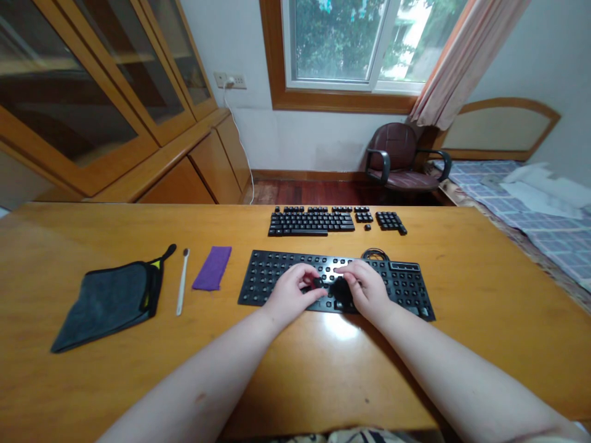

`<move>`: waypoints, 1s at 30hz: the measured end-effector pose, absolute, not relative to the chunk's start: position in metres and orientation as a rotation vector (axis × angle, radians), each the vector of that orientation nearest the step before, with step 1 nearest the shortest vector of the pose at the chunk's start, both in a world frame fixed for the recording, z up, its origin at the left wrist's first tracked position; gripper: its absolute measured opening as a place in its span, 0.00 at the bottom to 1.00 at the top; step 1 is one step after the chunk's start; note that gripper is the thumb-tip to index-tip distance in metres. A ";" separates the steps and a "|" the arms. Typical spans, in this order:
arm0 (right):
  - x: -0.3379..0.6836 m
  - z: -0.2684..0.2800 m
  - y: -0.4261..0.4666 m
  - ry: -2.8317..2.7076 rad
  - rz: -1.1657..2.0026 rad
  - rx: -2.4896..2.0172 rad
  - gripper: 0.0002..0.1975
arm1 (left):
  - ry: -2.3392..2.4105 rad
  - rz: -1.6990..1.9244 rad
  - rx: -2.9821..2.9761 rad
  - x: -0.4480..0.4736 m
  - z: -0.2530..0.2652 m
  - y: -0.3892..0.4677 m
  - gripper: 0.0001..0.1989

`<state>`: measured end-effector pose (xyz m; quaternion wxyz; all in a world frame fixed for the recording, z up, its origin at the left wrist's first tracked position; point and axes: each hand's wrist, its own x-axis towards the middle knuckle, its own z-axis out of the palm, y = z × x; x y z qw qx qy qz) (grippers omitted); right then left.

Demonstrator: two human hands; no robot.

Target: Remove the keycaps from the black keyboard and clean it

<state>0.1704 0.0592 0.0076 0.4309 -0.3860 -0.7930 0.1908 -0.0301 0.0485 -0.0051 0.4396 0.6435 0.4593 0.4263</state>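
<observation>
A black keyboard base (pixel 270 280) lies on the wooden desk, its key posts bare of keycaps. My left hand (pixel 298 289) is over its middle, with thumb and fingers closed on a small black piece (pixel 317 282), possibly a keycap. Just to the right, my right hand (pixel 367 289) pinches a dark, soft-edged thing (pixel 340 288) low over the posts; its kind is unclear. Behind the base, black keycaps (pixel 311 221) sit in rows, grouped as on a keyboard. A coiled black cable (pixel 375 253) shows at the base's back edge.
To the left lie a purple cloth (pixel 212 268), a white toothbrush (pixel 183 283) and a dark grey pouch-like cloth (pixel 108 301) with black trim. Past the desk (pixel 295 375) stand a chair (pixel 399 154), a bed (pixel 530 203) and a glass-door cabinet (pixel 152 132).
</observation>
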 end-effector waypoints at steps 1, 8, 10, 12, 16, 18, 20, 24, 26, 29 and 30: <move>0.170 0.009 0.059 -2.030 0.486 -0.953 0.09 | 1.147 1.059 1.627 -0.031 -0.005 0.048 0.15; 0.164 0.011 0.057 -2.213 0.530 -0.854 0.07 | 1.146 0.999 1.879 -0.031 0.004 0.045 0.12; 0.164 0.009 0.057 -2.221 0.531 -0.860 0.07 | 1.120 0.989 1.874 -0.031 0.005 0.045 0.12; 0.164 0.007 0.057 -2.206 0.522 -0.881 0.07 | 1.095 0.992 1.846 -0.031 0.006 0.045 0.10; 0.164 0.004 0.057 -2.188 0.502 -0.890 0.07 | 1.095 1.007 1.804 -0.032 0.006 0.046 0.03; 0.163 0.004 0.057 -2.191 0.490 -0.877 0.07 | 1.122 1.006 1.816 -0.031 0.006 0.046 0.03; 0.162 0.006 0.057 -2.204 0.489 -0.859 0.09 | 1.145 0.996 1.839 -0.030 0.007 0.045 0.05; 0.163 0.009 0.057 -2.252 0.490 -0.862 0.09 | 1.131 0.947 1.891 -0.028 0.007 0.044 0.09; 0.163 0.007 0.056 -2.259 0.490 -0.875 0.07 | 1.114 0.934 1.911 -0.028 0.008 0.044 0.10; 0.161 0.004 0.055 -2.169 0.527 -0.925 0.06 | 1.079 0.970 1.950 -0.031 0.011 0.043 0.07; 0.160 0.005 0.055 -2.103 0.547 -0.964 0.06 | 1.071 0.985 1.966 -0.032 0.012 0.043 0.05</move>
